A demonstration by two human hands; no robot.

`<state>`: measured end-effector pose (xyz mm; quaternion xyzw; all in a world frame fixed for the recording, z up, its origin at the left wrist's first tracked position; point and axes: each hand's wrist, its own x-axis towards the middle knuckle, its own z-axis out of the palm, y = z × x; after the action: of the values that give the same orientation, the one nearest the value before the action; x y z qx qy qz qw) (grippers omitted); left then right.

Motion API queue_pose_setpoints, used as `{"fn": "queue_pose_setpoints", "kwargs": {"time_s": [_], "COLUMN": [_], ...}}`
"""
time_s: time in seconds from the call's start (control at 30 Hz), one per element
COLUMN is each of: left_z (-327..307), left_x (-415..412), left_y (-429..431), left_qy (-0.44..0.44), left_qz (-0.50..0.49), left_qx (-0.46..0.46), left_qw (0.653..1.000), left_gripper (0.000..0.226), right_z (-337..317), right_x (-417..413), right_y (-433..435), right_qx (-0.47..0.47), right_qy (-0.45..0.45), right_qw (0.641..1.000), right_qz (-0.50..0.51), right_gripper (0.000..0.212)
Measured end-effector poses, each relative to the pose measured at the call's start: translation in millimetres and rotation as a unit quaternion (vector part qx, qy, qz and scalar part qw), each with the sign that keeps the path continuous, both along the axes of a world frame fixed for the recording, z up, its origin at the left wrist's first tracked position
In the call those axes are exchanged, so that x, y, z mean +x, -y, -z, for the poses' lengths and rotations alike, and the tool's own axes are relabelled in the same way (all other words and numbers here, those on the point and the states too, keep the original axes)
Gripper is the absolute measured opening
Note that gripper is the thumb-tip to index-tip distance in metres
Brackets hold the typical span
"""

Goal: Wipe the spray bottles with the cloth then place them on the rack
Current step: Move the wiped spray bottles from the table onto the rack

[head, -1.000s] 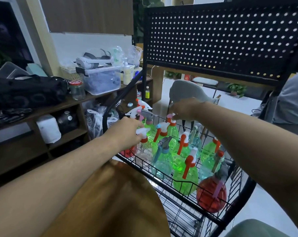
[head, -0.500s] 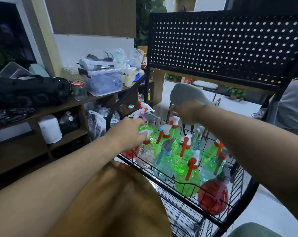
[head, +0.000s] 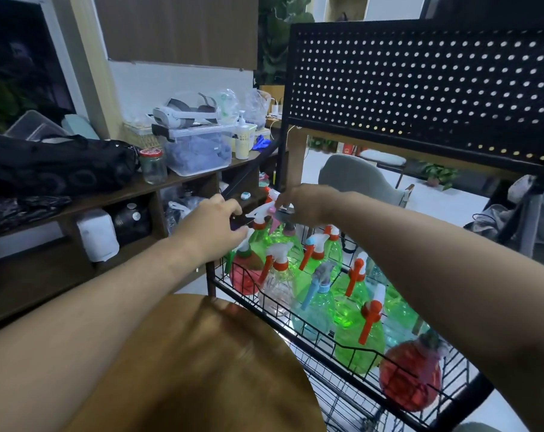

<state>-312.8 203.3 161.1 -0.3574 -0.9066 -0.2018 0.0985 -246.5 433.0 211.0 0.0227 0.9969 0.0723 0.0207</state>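
Note:
Several spray bottles stand packed in the black wire rack basket (head: 476,395): green ones (head: 358,347), a clear one (head: 278,286), a pale blue one (head: 311,310), and round red ones (head: 411,378). My right hand (head: 305,204) reaches over the far left corner and pinches the pink and grey sprayer head of a green bottle (head: 280,235). My left hand (head: 210,226) is beside it with thumb and fingers spread. Its fingertips touch the white sprayer head of a red bottle (head: 245,275).
A black pegboard panel (head: 420,88) rises behind the basket. A round brown tabletop (head: 202,369) lies just in front of me. On the left, a wooden shelf (head: 183,182) holds a black bag, a jar and a clear box. A grey chair (head: 358,179) stands behind the rack.
My left hand let go of the clear bottle's white sprayer head and moved to the far left corner of the basket. My right hand came in leftward onto a sprayer head there.

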Motion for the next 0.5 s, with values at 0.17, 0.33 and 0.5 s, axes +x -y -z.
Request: {"fn": "queue_pose_setpoints", "kwargs": {"time_s": [0.17,0.33,0.5], "left_z": [15.2,19.0,24.1], "left_x": [-3.2,-10.3,-8.3], "left_y": [-2.5,-8.8,-24.5], "left_qy": [0.031,0.038,0.039], "left_qz": [0.004,0.010,0.030], "left_qx": [-0.046,-0.023,-0.045], "left_qw": [0.998,0.999,0.998], "left_gripper": [0.038,0.035,0.040], "right_z": [13.3,16.3,16.0], "right_x": [-15.1,-24.9,-23.5], "right_y": [-2.4,-12.0,-12.8], "right_qx": [0.006,-0.030,-0.027], "right_qy": [-0.013,-0.019,-0.003], "right_qw": [1.000,0.999,0.999], "right_qz": [-0.007,-0.021,-0.042], "right_gripper": [0.032,0.015,0.016]}}
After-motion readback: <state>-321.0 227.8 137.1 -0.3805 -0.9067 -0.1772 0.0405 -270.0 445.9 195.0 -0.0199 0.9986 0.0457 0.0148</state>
